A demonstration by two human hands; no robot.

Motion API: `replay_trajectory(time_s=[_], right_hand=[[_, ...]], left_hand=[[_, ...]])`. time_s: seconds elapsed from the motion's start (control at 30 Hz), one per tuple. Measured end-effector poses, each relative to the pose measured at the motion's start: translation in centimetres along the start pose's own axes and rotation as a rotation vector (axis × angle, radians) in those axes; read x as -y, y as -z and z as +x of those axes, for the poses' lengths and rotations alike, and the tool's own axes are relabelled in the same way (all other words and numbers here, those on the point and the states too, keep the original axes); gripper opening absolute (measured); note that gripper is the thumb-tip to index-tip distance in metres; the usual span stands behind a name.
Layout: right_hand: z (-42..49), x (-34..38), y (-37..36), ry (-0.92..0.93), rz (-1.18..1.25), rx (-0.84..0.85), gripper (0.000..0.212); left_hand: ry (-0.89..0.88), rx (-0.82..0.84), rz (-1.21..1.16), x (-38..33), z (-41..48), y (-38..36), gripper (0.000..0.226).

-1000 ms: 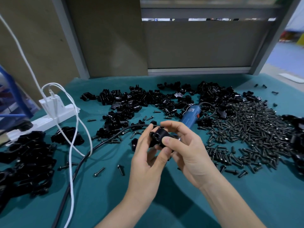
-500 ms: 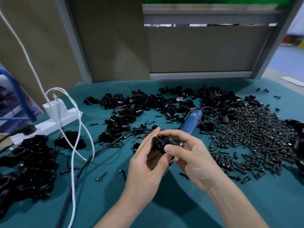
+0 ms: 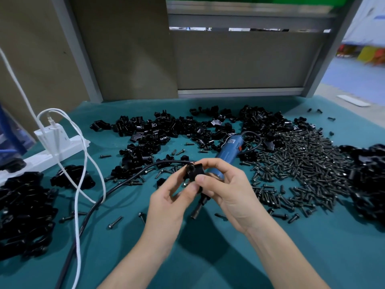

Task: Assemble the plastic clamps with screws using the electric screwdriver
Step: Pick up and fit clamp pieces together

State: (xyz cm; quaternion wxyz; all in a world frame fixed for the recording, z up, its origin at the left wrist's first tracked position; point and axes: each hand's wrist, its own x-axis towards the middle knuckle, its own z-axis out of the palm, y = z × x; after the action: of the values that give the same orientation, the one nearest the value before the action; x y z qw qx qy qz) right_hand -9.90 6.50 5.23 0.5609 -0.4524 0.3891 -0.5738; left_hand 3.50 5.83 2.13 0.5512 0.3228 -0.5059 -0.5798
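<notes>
At the far left edge of the teal worktop (image 3: 312,257) lies a heap of black clamps (image 3: 25,205), with a white power strip (image 3: 62,147) just behind it. A white cable (image 3: 78,205) loops down from the strip towards the near edge. A black cord (image 3: 87,215) runs beside that cable and curves up towards the middle. Loose clamp parts (image 3: 166,130) are strewn across the back of the worktop, with a few stray screws among and in front of them. In the centre the left hand (image 3: 168,205) pinches a small black clamp (image 3: 192,173) from the left with thumb and fingertips. The clamp is held up off the worktop, between the two hands. The right hand (image 3: 227,190) grips the same clamp from the right, thumb on its near face and forefinger curled over the top. The blue electric screwdriver (image 3: 229,149) slants behind the right hand's fingers, its black nose showing below the hands; whether the hand touches it I cannot tell. To the right spreads a broad pile of screws (image 3: 302,163), and a second dark heap (image 3: 368,174) of clamps sits at the far right edge.
</notes>
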Motion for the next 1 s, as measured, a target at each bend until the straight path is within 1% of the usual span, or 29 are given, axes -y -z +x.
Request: replay_trajectory(time_s=[0.1, 0.23, 0.33, 0.43, 0.53, 0.7, 0.83, 0.93, 1.0], right_hand=[[0.1, -0.3, -0.1, 0.001, -0.016, -0.01, 0.027], [0.2, -0.4, 0.0, 0.027, -0.014, -0.004, 0.028], [0.3, -0.4, 0.2, 0.055, -0.044, 0.012, 0.031], [0.3, -0.4, 0.5, 0.075, -0.114, 0.008, 0.034], [0.2, -0.2, 0.5, 0.084, -0.158, -0.01, 0.033], [0.1, 0.1, 0.3, 0.138, -0.365, -0.056, 0.031], [0.0, 0.1, 0.3, 0.149, -0.394, -0.062, 0.035], [0.0, 0.0, 0.1, 0.245, -0.466, -0.071, 0.036], [0.0, -0.1, 0.0, 0.292, -0.526, -0.069, 0.038]], left_hand=[[0.051, 0.009, -0.099, 0.1, 0.3, 0.1, 0.034], [0.078, 0.024, -0.111, -0.1, 0.4, 0.3, 0.038], [0.086, 0.009, -0.105, -0.2, 0.6, 0.6, 0.047], [0.08, 0.002, -0.057, -0.4, 0.6, 0.7, 0.051], [0.077, 0.013, 0.006, -0.5, 0.6, 0.8, 0.046], [0.101, 0.017, 0.061, -0.4, 0.8, 1.1, 0.05], [0.121, 0.01, -0.008, -0.7, 1.0, 1.3, 0.044], [0.134, -0.004, -0.075, -0.8, 1.1, 1.4, 0.053], [0.134, -0.005, -0.074, -0.8, 1.2, 1.5, 0.05]])
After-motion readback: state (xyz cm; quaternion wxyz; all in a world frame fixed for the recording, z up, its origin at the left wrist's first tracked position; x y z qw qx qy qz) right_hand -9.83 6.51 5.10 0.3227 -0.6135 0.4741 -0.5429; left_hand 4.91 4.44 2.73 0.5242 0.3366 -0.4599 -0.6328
